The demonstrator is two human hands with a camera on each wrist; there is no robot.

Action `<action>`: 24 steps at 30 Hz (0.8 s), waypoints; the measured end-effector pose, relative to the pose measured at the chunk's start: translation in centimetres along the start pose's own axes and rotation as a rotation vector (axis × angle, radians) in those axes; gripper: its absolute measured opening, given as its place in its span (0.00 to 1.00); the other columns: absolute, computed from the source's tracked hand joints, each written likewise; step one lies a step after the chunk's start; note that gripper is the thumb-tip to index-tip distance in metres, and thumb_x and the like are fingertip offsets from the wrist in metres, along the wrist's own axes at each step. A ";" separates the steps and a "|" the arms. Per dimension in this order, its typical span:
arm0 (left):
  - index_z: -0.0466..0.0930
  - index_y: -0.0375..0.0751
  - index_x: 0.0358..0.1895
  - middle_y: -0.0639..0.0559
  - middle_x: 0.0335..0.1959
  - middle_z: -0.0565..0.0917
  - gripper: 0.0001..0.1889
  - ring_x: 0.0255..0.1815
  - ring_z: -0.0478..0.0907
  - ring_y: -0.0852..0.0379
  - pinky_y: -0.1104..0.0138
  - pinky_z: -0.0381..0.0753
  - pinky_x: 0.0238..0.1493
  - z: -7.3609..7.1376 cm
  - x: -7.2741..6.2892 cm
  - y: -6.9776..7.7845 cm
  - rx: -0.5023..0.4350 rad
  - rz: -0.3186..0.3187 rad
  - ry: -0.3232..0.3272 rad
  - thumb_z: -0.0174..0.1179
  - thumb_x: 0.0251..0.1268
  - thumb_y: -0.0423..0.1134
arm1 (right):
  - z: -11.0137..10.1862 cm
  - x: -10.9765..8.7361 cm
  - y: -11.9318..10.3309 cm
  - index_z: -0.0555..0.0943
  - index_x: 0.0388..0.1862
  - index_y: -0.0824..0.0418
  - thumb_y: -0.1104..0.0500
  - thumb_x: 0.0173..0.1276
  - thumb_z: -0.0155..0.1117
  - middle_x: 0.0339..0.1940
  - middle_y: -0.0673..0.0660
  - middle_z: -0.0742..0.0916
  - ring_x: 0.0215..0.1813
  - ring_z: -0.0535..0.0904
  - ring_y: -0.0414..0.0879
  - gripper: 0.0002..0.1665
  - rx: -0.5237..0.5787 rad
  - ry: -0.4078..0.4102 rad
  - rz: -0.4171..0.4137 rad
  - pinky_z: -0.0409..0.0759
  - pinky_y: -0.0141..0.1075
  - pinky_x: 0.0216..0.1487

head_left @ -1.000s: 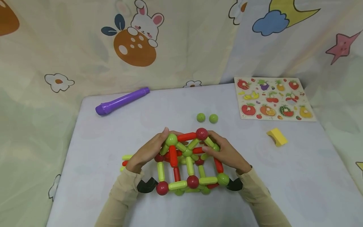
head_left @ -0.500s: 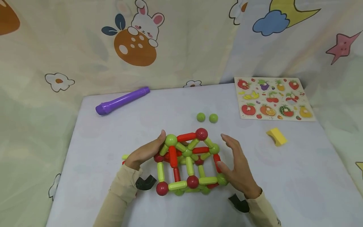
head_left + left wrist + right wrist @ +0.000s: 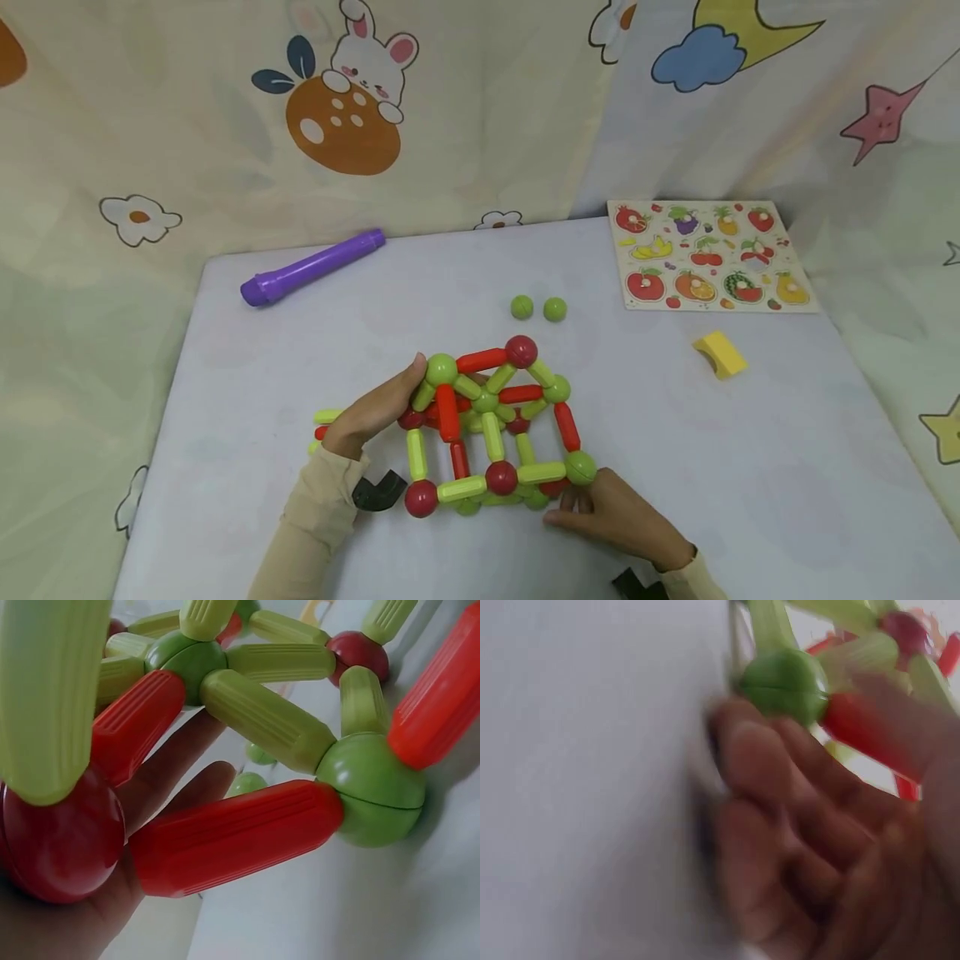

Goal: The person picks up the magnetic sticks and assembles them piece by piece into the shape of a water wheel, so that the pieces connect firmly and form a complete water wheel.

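Note:
A house-like frame of magnetic building sticks and balls (image 3: 491,442), in red and yellow-green, stands on the table in the head view. My left hand (image 3: 378,408) holds its left side, the thumb beside an upper green ball (image 3: 442,369). In the left wrist view, fingers (image 3: 169,769) reach behind a red stick (image 3: 240,836), and a dark red ball (image 3: 64,836) lies against the palm. At the lower right corner my right hand (image 3: 622,517) is low by the table, fingers loosely bent just under a green ball (image 3: 784,686). Nothing shows between them; contact there is unclear through blur.
Two loose green balls (image 3: 538,308) lie behind the frame. A purple toy microphone (image 3: 313,267) is at the back left. At the back right are a fruit puzzle board (image 3: 716,255) and a yellow arched block (image 3: 721,354). More sticks (image 3: 327,415) lie left, partly hidden.
My right hand has let go of the frame's upper right side and moved down to its lower right corner. The left hand keeps its hold. The head view has shifted slightly.

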State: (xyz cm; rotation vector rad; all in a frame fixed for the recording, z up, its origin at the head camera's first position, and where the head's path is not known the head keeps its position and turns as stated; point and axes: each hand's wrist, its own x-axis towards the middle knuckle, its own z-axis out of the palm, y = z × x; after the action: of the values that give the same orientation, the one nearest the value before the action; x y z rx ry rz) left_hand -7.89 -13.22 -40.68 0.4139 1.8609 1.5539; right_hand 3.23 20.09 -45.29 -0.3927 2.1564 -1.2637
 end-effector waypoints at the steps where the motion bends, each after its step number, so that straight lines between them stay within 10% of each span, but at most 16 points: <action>1: 0.70 0.37 0.61 0.44 0.55 0.74 0.38 0.62 0.64 0.47 0.49 0.56 0.67 0.0 -0.2 0.0 0.002 -0.020 0.024 0.22 0.73 0.65 | 0.2 0.5 0.1 0.83 0.39 0.55 0.45 0.62 0.67 0.20 0.45 0.81 0.18 0.72 0.33 0.16 0.023 0.003 -0.007 0.73 0.29 0.19; 5: 0.66 0.35 0.63 0.39 0.58 0.68 0.39 0.66 0.58 0.43 0.45 0.50 0.69 0.2 -1.4 -0.5 -0.027 -0.058 0.129 0.20 0.73 0.65 | -0.6 2.6 0.4 0.81 0.45 0.59 0.49 0.64 0.66 0.25 0.49 0.84 0.20 0.78 0.39 0.17 0.088 0.039 -0.001 0.78 0.32 0.22; 9: 0.56 0.34 0.71 0.36 0.69 0.59 0.43 0.74 0.47 0.41 0.38 0.39 0.70 0.4 -2.3 -1.1 -0.093 0.034 0.180 0.13 0.71 0.64 | -2.6 5.3 0.4 0.77 0.47 0.63 0.52 0.67 0.63 0.25 0.52 0.86 0.21 0.79 0.43 0.17 0.082 0.128 0.002 0.81 0.34 0.23; 17: 0.66 0.42 0.63 0.46 0.58 0.73 0.31 0.59 0.70 0.51 0.53 0.65 0.63 1.8 -2.0 -2.9 -0.330 0.066 0.466 0.29 0.75 0.61 | -4.7 10.7 -0.4 0.74 0.55 0.62 0.61 0.72 0.57 0.29 0.58 0.86 0.24 0.81 0.47 0.15 0.090 0.343 -0.012 0.83 0.35 0.29; 24: 0.49 0.45 0.75 0.50 0.57 0.67 0.28 0.54 0.68 0.62 0.75 0.74 0.50 4.5 -0.8 -3.5 -0.439 -0.013 0.636 0.37 0.77 0.49 | -3.0 12.1 -2.3 0.62 0.71 0.62 0.54 0.78 0.44 0.67 0.63 0.73 0.65 0.72 0.55 0.26 0.084 0.430 -0.179 0.69 0.53 0.64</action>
State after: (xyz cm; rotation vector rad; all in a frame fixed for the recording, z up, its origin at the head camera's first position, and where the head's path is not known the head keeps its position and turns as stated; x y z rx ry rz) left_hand -3.72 -11.22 -44.06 -0.3320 1.8571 2.1873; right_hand -8.17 14.58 -46.44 -0.3039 2.4513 -1.6566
